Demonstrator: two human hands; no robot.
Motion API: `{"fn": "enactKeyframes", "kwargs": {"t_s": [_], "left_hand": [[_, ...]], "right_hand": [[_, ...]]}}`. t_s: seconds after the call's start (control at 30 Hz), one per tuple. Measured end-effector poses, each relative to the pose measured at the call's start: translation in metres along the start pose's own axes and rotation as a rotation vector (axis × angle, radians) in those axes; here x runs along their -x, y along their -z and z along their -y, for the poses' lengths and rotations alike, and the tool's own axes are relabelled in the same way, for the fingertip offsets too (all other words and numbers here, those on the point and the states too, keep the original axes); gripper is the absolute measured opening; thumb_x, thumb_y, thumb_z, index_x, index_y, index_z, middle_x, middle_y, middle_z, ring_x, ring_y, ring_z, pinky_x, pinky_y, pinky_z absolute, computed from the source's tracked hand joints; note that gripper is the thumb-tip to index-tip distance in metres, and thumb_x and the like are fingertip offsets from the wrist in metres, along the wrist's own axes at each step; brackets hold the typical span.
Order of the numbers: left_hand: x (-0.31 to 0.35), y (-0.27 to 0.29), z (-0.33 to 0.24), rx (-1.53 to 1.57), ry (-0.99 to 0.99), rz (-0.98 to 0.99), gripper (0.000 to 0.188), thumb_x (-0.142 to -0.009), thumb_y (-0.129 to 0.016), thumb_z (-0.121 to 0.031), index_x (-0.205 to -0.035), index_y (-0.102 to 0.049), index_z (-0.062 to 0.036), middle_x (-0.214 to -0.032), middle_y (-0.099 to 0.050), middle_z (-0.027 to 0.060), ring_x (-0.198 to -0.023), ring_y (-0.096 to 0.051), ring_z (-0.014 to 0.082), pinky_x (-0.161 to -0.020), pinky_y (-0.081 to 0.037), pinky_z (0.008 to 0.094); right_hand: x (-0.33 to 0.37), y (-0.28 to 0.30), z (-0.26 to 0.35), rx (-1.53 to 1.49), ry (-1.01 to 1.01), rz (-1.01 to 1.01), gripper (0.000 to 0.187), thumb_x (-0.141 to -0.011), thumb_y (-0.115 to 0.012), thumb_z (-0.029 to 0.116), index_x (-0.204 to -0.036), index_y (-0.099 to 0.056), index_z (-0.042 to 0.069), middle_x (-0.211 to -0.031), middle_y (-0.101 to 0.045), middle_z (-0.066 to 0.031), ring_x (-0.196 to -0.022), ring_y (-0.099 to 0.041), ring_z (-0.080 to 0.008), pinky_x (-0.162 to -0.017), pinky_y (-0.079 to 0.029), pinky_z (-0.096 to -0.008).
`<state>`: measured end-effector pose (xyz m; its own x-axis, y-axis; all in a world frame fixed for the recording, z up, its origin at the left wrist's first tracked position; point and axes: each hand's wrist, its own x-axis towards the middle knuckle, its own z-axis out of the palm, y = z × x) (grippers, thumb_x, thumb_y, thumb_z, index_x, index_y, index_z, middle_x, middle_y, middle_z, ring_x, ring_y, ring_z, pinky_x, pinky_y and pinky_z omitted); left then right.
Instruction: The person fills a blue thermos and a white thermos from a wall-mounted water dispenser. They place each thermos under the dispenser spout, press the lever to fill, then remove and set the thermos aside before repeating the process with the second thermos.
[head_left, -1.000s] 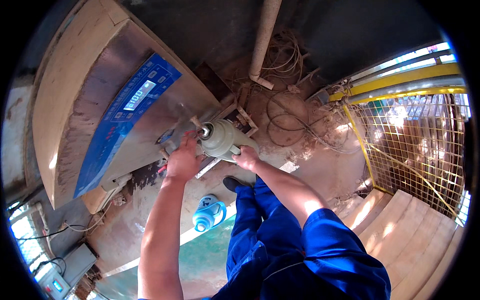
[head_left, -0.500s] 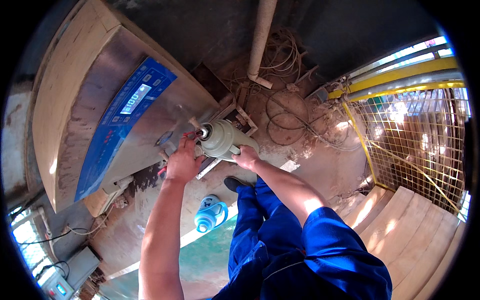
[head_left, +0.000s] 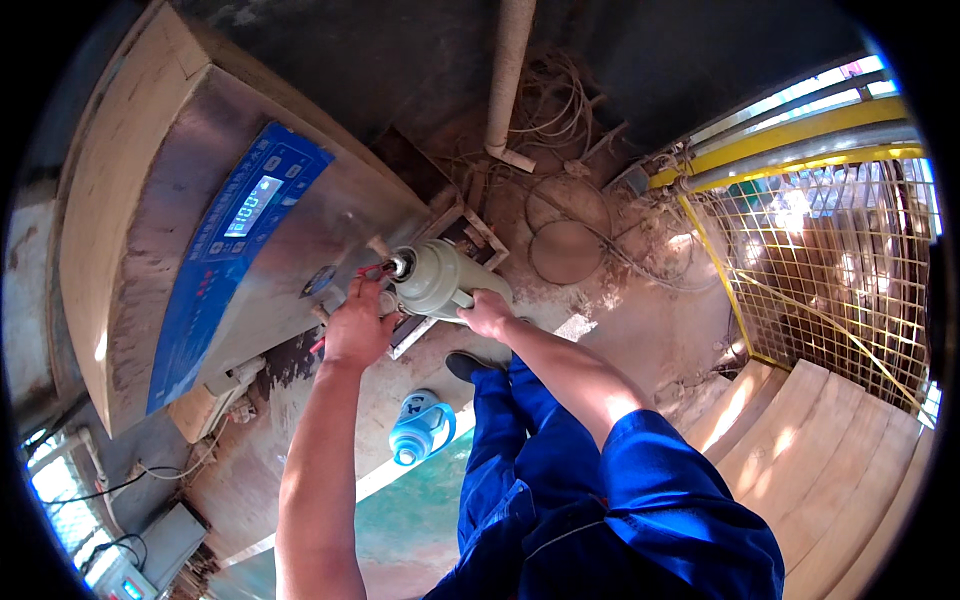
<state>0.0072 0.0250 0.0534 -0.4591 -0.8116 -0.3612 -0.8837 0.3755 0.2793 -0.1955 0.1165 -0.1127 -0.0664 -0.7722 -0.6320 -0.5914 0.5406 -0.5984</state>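
A pale grey-green thermos flask is tilted with its open mouth under a metal tap on the front of a steel water boiler. My right hand is closed around the flask's side handle. At the tap, the fingers of my left hand are closed at its red handle. A small pale round piece shows beside my left thumb; I cannot tell whether that hand holds it too. On the floor below stands a light blue bottle with a carrying loop.
A blue control panel with a lit display runs across the boiler. Behind the flask are a metal frame, coiled hoses and a vertical pipe. To the right are a yellow mesh guard and stacked wooden boards.
The boiler, tap and flask sit slightly further left in the view, as the head has turned a little. Both hands keep their places on the tap handle and flask handle.
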Motion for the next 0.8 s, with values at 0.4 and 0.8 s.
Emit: {"fn": "enactKeyframes", "kwargs": {"t_s": [0.4, 0.8], "left_hand": [[0.0, 0.002, -0.001, -0.007, -0.001, -0.015, 0.051, -0.078, -0.074, -0.022, -0.118, -0.048, -0.0051, -0.124, -0.053, 0.0174, -0.098, -0.063, 0.0389, -0.08, -0.053, 0.0476], [-0.003, 0.003, -0.002, -0.04, 0.004, -0.014, 0.048, -0.078, -0.073, -0.023, -0.115, -0.048, -0.0053, -0.119, -0.054, 0.0159, -0.097, -0.063, 0.0368, -0.078, -0.053, 0.0473]], "right_hand": [[-0.01, -0.012, -0.011, -0.011, 0.046, -0.046, 0.049, -0.082, -0.065, 0.039, -0.106, -0.064, -0.004, -0.104, -0.065, -0.0276, -0.103, -0.062, -0.0399, -0.091, -0.048, -0.0434], [-0.011, -0.015, -0.015, 0.017, 0.06, -0.067, 0.046, -0.083, -0.067, 0.039, -0.104, -0.065, -0.002, -0.105, -0.065, -0.0265, -0.103, -0.062, -0.0395, -0.09, -0.048, -0.0439]]}}
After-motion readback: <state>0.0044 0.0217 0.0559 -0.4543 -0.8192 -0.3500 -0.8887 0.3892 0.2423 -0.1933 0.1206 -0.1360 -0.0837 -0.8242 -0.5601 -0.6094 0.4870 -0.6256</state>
